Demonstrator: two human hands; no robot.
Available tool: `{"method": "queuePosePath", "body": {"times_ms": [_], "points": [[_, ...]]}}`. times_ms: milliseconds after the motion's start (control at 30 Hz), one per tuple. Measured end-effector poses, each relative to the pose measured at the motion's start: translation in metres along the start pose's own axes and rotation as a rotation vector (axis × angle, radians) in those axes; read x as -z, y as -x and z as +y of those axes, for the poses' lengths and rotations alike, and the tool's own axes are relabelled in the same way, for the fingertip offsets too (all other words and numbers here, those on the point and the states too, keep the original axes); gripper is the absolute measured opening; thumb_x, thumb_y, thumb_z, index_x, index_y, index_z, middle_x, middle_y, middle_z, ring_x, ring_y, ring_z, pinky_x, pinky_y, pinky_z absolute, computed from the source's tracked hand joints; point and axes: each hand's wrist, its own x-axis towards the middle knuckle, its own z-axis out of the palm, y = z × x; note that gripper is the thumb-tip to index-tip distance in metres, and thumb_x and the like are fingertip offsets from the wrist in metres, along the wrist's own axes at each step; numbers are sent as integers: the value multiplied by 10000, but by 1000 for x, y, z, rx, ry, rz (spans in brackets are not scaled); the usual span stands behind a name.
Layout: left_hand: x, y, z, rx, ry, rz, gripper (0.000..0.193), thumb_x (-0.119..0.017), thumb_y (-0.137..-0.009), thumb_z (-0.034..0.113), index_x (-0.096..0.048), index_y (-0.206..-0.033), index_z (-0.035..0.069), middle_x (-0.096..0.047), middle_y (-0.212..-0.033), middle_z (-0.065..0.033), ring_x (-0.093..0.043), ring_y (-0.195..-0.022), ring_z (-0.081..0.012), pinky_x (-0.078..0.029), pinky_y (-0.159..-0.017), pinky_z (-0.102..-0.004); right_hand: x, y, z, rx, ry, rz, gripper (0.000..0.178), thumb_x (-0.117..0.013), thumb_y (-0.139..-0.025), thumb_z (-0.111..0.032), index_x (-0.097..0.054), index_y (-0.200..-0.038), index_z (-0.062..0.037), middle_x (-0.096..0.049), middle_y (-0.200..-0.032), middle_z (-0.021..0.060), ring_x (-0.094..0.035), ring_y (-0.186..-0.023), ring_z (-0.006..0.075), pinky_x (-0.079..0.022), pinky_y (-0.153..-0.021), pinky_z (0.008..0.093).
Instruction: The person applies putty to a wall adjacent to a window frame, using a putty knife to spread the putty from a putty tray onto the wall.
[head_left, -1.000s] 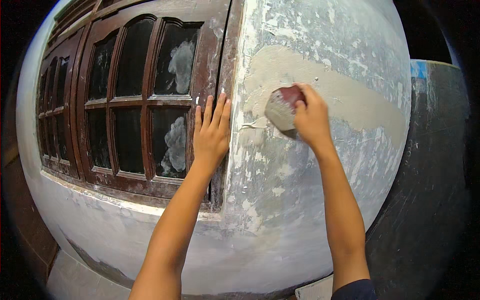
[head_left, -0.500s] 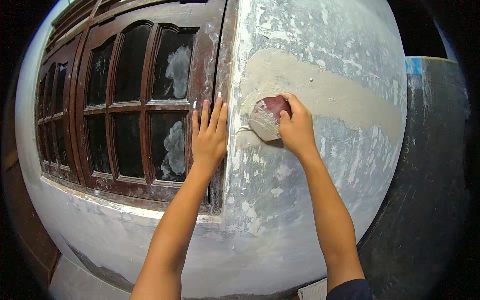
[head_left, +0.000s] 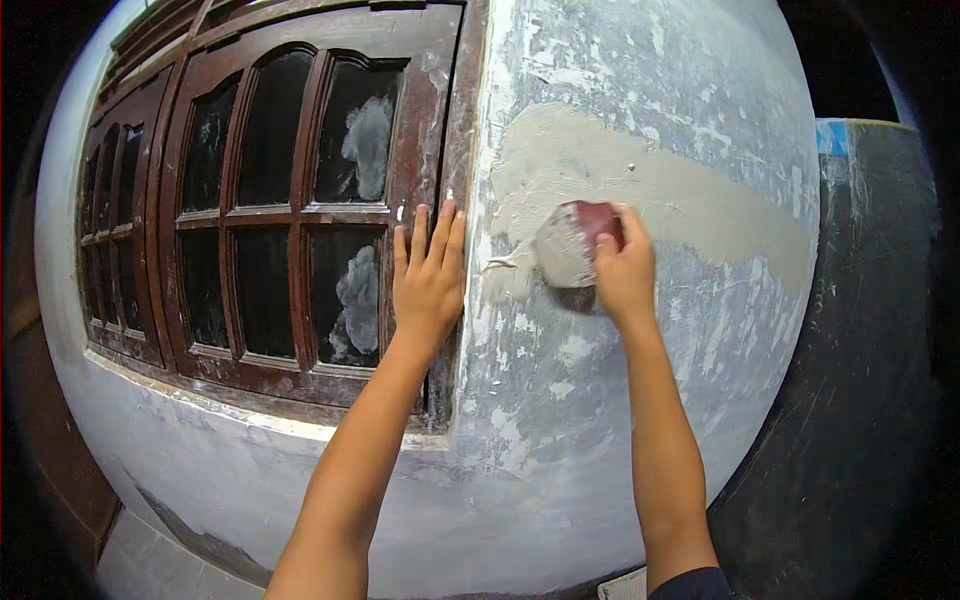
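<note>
In my right hand point(head_left: 628, 265) is a dark red putty scraper point(head_left: 580, 245), its face largely coated in pale putty. The fingers pinch it at its right side, and it lies against or just off the wall. A band of smooth beige putty point(head_left: 690, 195) stretches across the patchy grey-white wall point(head_left: 570, 420), above and to the right of the scraper. A small ridge of putty point(head_left: 503, 262) sticks out left of the tool. My left hand point(head_left: 430, 275) rests flat, fingers stretched upward, on the right side of the brown wooden window frame point(head_left: 455, 150).
Left of the wall's edge is a brown wooden window point(head_left: 290, 210) with dark panes, two of them smeared white. Below it runs a chipped white sill point(head_left: 250, 415). A dark panel point(head_left: 850, 400) with a blue patch at its top stands at the right.
My right hand has drawn the scraper rightward, away from the window frame, across the lower edge of the putty. My left hand keeps its place on the frame as the view shifts slightly.
</note>
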Motion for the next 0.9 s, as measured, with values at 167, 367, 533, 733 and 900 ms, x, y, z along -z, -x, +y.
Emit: {"method": "queuePosePath", "body": {"times_ms": [167,367,533,733,900], "points": [[3,0,1,7,-6,-10,544,-445,-929,122,-375,-1468,94,-327,-1559,-69,-239,-1461,-316,-126,-1177,-532,7,-8,1,-193,13,33,359,-486,-809,52,-588,-1153,48,-641,-1099,264,-628,-1052,391,-471,-929,414],[2,-2,3,13,-20,-7,546,-440,-925,122,-379,-1467,101,-330,-1559,-64,-240,-1461,-314,-127,-1177,-531,-6,3,4,166,76,-56,379,-474,-800,72,-595,-1157,40,-653,-1071,243,-633,-1013,395,-477,-911,425],[0,1,-1,14,-10,10,544,-440,-930,122,-374,-1470,103,-335,-1556,-62,-243,-1460,-313,-132,-1175,-530,3,2,12,-58,49,89,376,-484,-792,64,-596,-1149,38,-652,-1077,235,-631,-1014,393,-478,-917,428],[1,-2,1,16,-24,32,582,-484,-876,154,-413,-1453,108,-351,-1550,-42,-268,-1451,-313,-157,-1169,-538,-1,-7,10,-111,119,102,342,-499,-803,34,-608,-1127,28,-645,-1074,246,-623,-1020,408,-478,-906,426],[2,0,2,23,-6,0,541,-458,-920,122,-396,-1457,94,-341,-1553,-63,-243,-1460,-314,-123,-1176,-534,-5,0,5,96,45,54,341,-503,-799,38,-608,-1123,30,-652,-1025,237,-633,-980,397,-485,-886,416]]}}
